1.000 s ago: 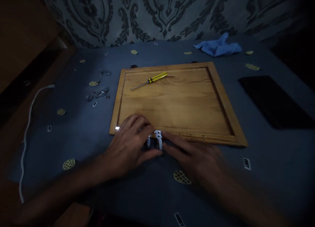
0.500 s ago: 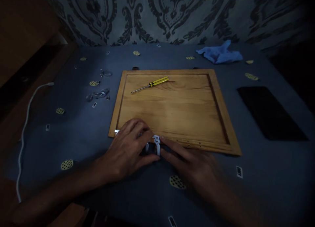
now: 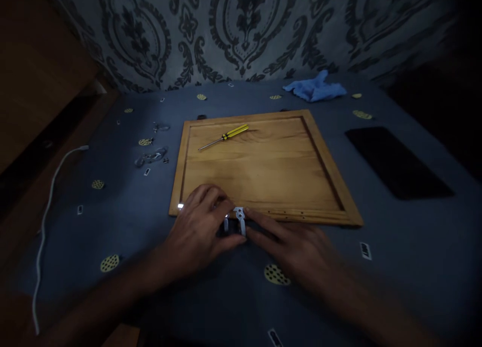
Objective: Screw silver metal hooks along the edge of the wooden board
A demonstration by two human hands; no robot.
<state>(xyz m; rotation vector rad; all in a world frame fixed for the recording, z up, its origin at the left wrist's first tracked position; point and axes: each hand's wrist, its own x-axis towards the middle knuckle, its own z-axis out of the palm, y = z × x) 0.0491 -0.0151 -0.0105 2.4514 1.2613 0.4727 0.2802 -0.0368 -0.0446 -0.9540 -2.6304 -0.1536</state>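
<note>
A framed wooden panel (image 3: 259, 174) like a cabinet door lies flat, with several small holes along its near edge. At that edge sits a shiny metal bracket (image 3: 240, 221) with round holes and a leg hanging down. My left hand (image 3: 199, 221) is curled over it, fingers on top and thumb below, covering most of it. A bright bit of metal (image 3: 181, 205) shows left of that hand; whether it joins the bracket is hidden. My right hand (image 3: 301, 249) has its fingertips closed against the bracket's right end. A yellow-and-black screwdriver (image 3: 224, 137) rests on the panel's far left part.
A crumpled blue cloth (image 3: 314, 87) lies at the back. On the right is a dark flat slab (image 3: 399, 161). Small clear bags with metal bits (image 3: 151, 157) lie left of the panel. A white cable (image 3: 47, 211) runs down the left side of the patterned blue cloth surface.
The camera view has tilted and shifted slightly, so the panel and background appear moved. Both hands keep their places on the bracket, and the screwdriver stays on the panel.
</note>
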